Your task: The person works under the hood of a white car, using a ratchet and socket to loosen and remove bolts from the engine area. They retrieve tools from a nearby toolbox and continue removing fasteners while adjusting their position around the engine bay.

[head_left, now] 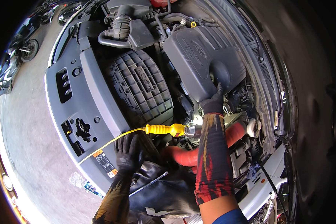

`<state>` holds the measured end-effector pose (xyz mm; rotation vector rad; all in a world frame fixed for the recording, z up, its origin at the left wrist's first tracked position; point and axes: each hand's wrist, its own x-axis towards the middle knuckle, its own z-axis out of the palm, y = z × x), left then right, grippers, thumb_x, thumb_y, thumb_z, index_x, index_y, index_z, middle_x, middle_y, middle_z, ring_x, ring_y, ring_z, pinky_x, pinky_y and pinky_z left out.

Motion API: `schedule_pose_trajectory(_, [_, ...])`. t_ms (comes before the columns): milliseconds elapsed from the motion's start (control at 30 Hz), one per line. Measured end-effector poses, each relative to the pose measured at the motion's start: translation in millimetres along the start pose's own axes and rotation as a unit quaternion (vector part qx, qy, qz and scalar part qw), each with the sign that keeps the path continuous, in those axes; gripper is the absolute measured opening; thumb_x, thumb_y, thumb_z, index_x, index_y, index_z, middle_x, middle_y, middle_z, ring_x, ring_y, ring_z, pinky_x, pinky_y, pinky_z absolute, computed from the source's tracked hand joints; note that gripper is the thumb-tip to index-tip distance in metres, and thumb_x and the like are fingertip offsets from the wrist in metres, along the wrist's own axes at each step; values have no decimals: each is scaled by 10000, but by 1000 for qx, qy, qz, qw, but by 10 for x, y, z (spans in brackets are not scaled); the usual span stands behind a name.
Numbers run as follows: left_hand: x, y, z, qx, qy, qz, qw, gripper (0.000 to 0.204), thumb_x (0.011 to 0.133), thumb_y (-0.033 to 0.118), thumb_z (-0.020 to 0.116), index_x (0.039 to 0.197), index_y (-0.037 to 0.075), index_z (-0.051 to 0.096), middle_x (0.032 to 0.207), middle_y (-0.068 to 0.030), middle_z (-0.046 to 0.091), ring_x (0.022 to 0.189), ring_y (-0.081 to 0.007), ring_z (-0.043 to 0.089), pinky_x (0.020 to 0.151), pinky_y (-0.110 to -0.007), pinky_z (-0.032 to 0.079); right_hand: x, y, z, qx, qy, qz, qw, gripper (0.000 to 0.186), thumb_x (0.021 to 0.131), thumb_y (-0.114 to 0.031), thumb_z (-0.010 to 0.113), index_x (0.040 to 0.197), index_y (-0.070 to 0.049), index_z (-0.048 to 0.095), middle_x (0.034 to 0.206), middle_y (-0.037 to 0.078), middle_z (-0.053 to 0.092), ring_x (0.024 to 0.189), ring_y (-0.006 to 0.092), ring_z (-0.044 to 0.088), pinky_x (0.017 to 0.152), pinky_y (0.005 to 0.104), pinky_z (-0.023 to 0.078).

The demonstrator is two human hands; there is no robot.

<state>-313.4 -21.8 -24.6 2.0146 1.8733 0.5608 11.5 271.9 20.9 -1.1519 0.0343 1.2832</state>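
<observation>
My right hand (213, 103), in a dark glove, reaches to the near corner of the black plastic engine cover (186, 56). Its index finger is stretched out toward the round recess in the cover; the other fingers show only in part. My left hand (128, 152), also gloved, lies palm down with fingers extended on the edge of the grey front panel (89, 74), holding nothing. A yellow-handled work light (166, 129) lies between my hands, its bulb end beside my right forearm and lit. From its handle a yellow cord (110, 142) runs over the panel.
Red hoses (186, 156) bend below the lamp and pass behind my right forearm. A ribbed black box (142, 86) and an air intake duct (121, 28) stand left of the cover. Near me, a long metal rod (149, 183) rests on a dark sheet (168, 194). A motorcycle (16, 61) stands far left.
</observation>
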Motion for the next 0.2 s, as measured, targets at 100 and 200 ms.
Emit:
schedule_pose_trajectory(100, [-13, 8, 18, -4, -6, -3, 1000, 798, 883, 431, 734, 1565, 79, 520, 1575, -252, 472, 1518, -493, 375, 1266, -663, 219, -1, -119, -34, -38, 45, 4, 998, 641, 948, -662, 659, 1314, -143, 742, 1364, 56, 739, 1283, 299, 655, 1154, 567, 452])
schedule_pose_trajectory(200, [-17, -20, 31, -7, -9, -4, 1000, 818, 885, 447, 730, 1584, 89, 502, 1598, -246, 456, 1525, -496, 359, 1275, -663, 206, -56, -361, -6, -97, 11, 87, 991, 675, 922, -694, 689, 1327, -155, 736, 1378, 63, 736, 1369, 255, 613, 1159, 604, 442])
